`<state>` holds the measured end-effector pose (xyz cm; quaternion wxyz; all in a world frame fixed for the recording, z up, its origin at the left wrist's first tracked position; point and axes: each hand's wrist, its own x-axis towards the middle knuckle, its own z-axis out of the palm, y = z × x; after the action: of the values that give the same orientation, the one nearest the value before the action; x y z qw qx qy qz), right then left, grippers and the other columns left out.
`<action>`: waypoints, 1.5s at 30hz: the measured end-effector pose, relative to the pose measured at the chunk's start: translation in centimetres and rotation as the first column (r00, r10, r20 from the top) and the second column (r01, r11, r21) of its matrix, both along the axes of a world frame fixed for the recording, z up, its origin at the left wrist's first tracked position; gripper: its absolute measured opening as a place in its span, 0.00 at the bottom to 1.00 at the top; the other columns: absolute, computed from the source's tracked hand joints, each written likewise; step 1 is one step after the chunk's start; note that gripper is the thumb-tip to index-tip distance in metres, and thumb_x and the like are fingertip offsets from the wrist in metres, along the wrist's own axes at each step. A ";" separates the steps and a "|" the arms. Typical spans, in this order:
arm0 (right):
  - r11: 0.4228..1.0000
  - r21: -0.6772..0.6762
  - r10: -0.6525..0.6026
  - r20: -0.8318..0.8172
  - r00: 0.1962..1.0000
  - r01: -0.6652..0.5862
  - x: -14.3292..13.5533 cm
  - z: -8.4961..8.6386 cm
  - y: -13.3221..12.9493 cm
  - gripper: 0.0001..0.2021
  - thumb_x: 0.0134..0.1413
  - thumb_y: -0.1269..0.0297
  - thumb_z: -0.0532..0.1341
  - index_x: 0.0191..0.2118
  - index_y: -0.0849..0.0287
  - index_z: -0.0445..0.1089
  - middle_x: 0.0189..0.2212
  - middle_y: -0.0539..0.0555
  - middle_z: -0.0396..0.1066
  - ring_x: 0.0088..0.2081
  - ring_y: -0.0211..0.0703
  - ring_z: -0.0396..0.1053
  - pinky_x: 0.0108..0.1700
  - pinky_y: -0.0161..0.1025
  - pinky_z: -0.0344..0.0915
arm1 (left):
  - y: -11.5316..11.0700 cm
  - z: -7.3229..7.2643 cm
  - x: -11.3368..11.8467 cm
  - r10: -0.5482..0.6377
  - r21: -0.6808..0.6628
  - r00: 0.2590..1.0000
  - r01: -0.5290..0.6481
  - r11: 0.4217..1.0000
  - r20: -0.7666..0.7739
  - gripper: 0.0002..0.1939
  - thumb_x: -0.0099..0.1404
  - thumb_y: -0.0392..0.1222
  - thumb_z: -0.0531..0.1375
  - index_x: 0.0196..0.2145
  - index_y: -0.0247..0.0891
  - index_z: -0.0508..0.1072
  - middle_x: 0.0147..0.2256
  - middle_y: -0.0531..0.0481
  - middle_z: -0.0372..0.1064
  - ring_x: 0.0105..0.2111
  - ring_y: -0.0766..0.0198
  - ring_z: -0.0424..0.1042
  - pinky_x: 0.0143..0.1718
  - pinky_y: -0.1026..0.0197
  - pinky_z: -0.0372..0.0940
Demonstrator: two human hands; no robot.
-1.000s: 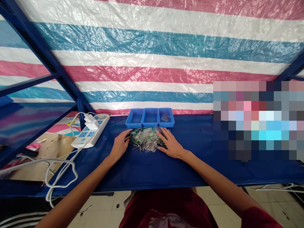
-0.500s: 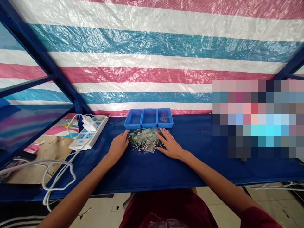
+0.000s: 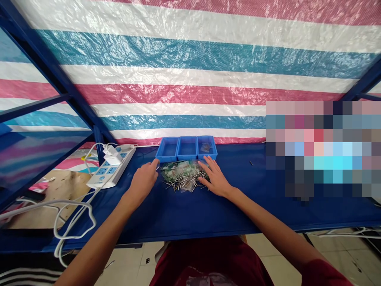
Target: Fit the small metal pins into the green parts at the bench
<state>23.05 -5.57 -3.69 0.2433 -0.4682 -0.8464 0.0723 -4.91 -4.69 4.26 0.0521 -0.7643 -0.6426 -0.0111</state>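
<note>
A loose pile of thin metal pins (image 3: 178, 183) and small clear plastic bags (image 3: 187, 184) lies in the middle of the blue table, with greenish pieces (image 3: 175, 170) at its back. My left hand (image 3: 145, 180) is just left of the pile, its fingers curled in; a tiny pale bit shows at the fingertips, too small to name. At the pile's right edge, my right hand (image 3: 216, 179) rests with fingers spread, touching the bags and holding nothing visible. Three joined blue trays (image 3: 187, 158) stand right behind the pile; the right one has a small clear bag (image 3: 205, 147) in it.
A white power strip (image 3: 111, 169) with a plugged-in white adapter (image 3: 112, 155) stands at the left, its white cables (image 3: 89, 206) hanging over the edge. One small dark pin (image 3: 251, 163) lies to the right. Striped plastic sheeting (image 3: 190, 91) forms the back. The far right is blurred.
My left hand has drawn away leftward from the pile and its fingers have curled. My right hand has shifted slightly to the right, with its fingers still spread.
</note>
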 end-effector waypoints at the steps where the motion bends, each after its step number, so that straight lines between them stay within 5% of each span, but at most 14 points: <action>1: 1.000 0.014 -0.020 -0.029 0.999 0.020 0.0 0.4 0.3 0.30 0.64 0.47 0.44 0.66 0.58 0.50 0.68 0.59 0.39 0.68 0.53 0.32 0.67 0.54 0.39 | 0.0 0.6 0.2 -0.012 0.041 0.999 0.011 0.999 0.032 0.17 0.63 0.31 0.48 0.48 0.35 0.67 0.35 0.42 0.71 0.37 0.52 0.73 0.37 0.58 0.65; 5: 0.989 0.036 -0.131 -0.248 0.960 0.145 -0.7 2.5 2.2 0.24 0.64 0.51 0.47 0.58 0.56 0.63 0.59 0.60 0.58 0.62 0.54 0.53 0.62 0.53 0.52 | 1.0 1.8 2.9 -0.299 0.233 0.900 0.231 0.944 0.318 0.15 0.67 0.34 0.48 0.47 0.38 0.68 0.38 0.45 0.72 0.37 0.56 0.72 0.39 0.58 0.65; 10: 0.982 0.035 -0.141 -0.518 0.844 0.185 -2.3 5.2 4.7 0.13 0.61 0.60 0.53 0.44 0.58 0.72 0.39 0.57 0.73 0.42 0.47 0.69 0.47 0.45 0.65 | 3.6 -0.3 7.2 -0.552 0.467 0.636 0.320 0.825 0.539 0.10 0.68 0.37 0.51 0.40 0.38 0.72 0.37 0.47 0.73 0.36 0.61 0.72 0.38 0.61 0.65; 14: 0.988 0.026 -0.107 -0.603 0.791 0.153 -3.2 5.2 4.8 0.10 0.59 0.63 0.56 0.37 0.58 0.73 0.33 0.54 0.74 0.35 0.43 0.70 0.40 0.40 0.65 | 4.6 -2.5 7.8 -0.552 0.520 0.545 0.231 0.823 0.631 0.08 0.68 0.40 0.54 0.37 0.38 0.73 0.35 0.48 0.74 0.33 0.62 0.72 0.37 0.61 0.66; 20: 0.991 0.129 0.045 -0.559 0.828 0.033 -3.4 2.8 3.8 0.08 0.60 0.63 0.56 0.36 0.58 0.73 0.31 0.54 0.73 0.32 0.42 0.69 0.37 0.38 0.64 | 4.2 -3.8 6.7 -0.566 0.514 0.501 0.254 0.819 0.655 0.09 0.67 0.42 0.56 0.34 0.38 0.75 0.34 0.48 0.76 0.34 0.61 0.74 0.39 0.60 0.67; 32: 0.992 0.129 0.050 -0.494 0.868 0.016 -3.8 4.2 5.2 0.09 0.61 0.64 0.54 0.33 0.59 0.69 0.29 0.53 0.70 0.31 0.40 0.66 0.36 0.36 0.61 | 4.4 -3.6 5.9 -0.463 0.445 0.425 0.148 0.883 0.778 0.07 0.63 0.42 0.60 0.32 0.37 0.76 0.32 0.49 0.75 0.31 0.63 0.73 0.38 0.61 0.68; 38: 0.993 0.102 0.009 -0.521 0.854 0.052 -4.1 3.8 5.2 0.10 0.61 0.63 0.54 0.31 0.59 0.68 0.27 0.52 0.70 0.30 0.40 0.65 0.34 0.36 0.61 | 4.5 -3.6 6.1 -0.455 0.433 0.444 0.156 0.888 0.772 0.08 0.62 0.43 0.60 0.31 0.37 0.76 0.31 0.49 0.75 0.29 0.64 0.72 0.37 0.61 0.67; 45: 0.993 0.079 -0.021 -0.624 0.781 0.090 -4.0 5.2 5.2 0.10 0.60 0.62 0.55 0.32 0.58 0.70 0.27 0.51 0.72 0.29 0.40 0.67 0.34 0.36 0.63 | 4.7 -2.2 6.9 -0.418 0.402 0.364 0.125 0.907 0.832 0.10 0.62 0.46 0.59 0.30 0.36 0.75 0.29 0.49 0.74 0.27 0.64 0.72 0.33 0.63 0.67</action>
<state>19.09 -0.42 1.47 0.5349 -0.4296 -0.7071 0.1711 2.03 -0.01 2.05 -0.2014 -0.7166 -0.4227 -0.5170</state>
